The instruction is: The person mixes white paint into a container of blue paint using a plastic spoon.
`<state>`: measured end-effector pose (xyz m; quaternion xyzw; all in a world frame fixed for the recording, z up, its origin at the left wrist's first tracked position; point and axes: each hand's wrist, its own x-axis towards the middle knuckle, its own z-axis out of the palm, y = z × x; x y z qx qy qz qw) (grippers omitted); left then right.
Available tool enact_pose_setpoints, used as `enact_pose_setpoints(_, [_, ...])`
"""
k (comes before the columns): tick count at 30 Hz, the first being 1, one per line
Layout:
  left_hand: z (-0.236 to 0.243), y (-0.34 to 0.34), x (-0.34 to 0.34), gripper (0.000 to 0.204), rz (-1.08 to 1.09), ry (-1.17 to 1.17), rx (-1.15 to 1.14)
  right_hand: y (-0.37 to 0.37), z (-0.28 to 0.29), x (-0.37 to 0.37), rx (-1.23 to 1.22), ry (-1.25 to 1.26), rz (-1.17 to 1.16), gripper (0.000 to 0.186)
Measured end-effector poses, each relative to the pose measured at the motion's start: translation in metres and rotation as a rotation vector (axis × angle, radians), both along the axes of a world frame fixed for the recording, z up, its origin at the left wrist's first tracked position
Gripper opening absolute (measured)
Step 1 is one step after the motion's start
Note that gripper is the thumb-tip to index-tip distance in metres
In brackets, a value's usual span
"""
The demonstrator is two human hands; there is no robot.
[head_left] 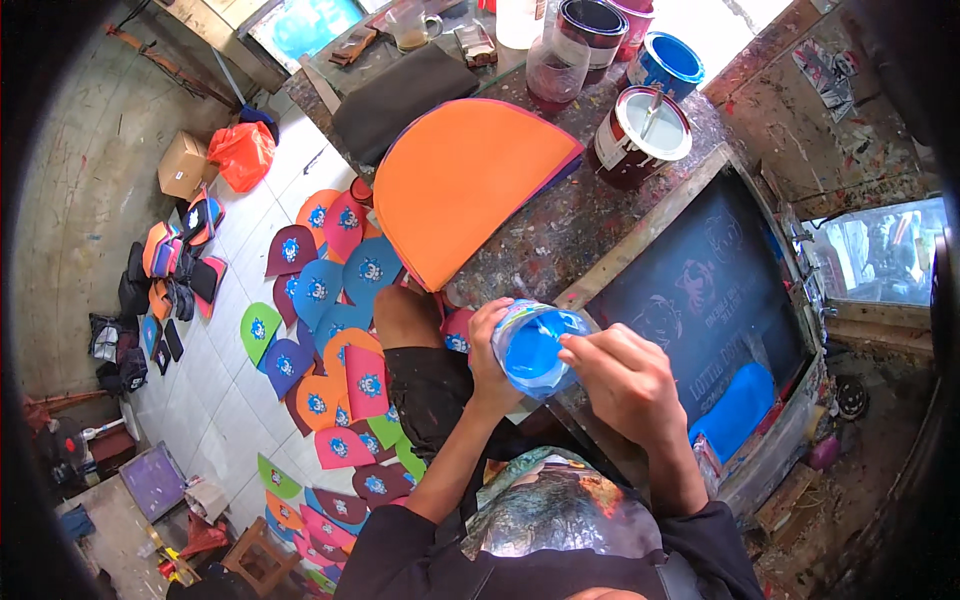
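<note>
My left hand (487, 345) is wrapped around the side of a clear plastic tub (543, 386) and holds it tilted above my lap. Bright blue paint (532, 350) fills much of it. Over the tub's right rim, my right hand (632, 382) is closed in a pinch; whatever sits between its fingers is mostly hidden. Just right of that hand lies a screen-printing frame (632, 222) with a dark mesh and faint figures. Thick blue paint (738, 408) is spread at the mesh's near end. A stack of rounded pieces, orange on top (470, 185), rests on the table beyond the tub.
Paint cans, one blue (668, 66) and one with a pale lid (640, 140), stand at the table's back right. A dark folded cloth (400, 105) lies at the back left. Printed coloured pieces (318, 290) cover the tiled floor (225, 400) left of my leg.
</note>
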<state>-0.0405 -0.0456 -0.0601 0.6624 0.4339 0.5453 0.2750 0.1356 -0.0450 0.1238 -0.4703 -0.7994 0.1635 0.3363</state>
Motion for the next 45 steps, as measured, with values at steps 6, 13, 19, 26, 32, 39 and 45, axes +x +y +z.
enact_pose_setpoints(6, [0.003,0.0,-0.001,0.103,-0.001,0.001,0.001,-0.003,-0.002,0.0,-0.03,0.106,-0.012,0.019])
enact_pose_setpoints(13, [-0.002,0.0,-0.001,0.106,0.0,-0.025,0.012,-0.006,-0.003,-0.002,-0.067,0.16,-0.041,0.018])
enact_pose_setpoints(19, [0.007,0.003,-0.001,0.105,0.015,0.03,0.021,-0.005,0.006,-0.001,0.01,0.169,-0.093,0.02])
enact_pose_setpoints(26, [0.004,0.003,0.0,0.105,-0.01,0.015,0.017,0.0,0.007,-0.001,0.026,0.075,0.032,0.02])
enact_pose_setpoints(32, [0.011,0.003,0.002,0.099,-0.035,-0.017,0.023,-0.005,0.0,0.004,-0.049,0.166,0.105,0.022])
enact_pose_setpoints(39, [0.021,0.007,0.004,0.099,-0.018,-0.031,0.031,0.012,0.006,0.017,-0.01,0.065,0.314,0.032])
enact_pose_setpoints(45, [0.021,0.009,0.004,0.102,0.009,-0.022,0.044,0.03,0.017,0.024,-0.041,-0.138,0.425,0.036])
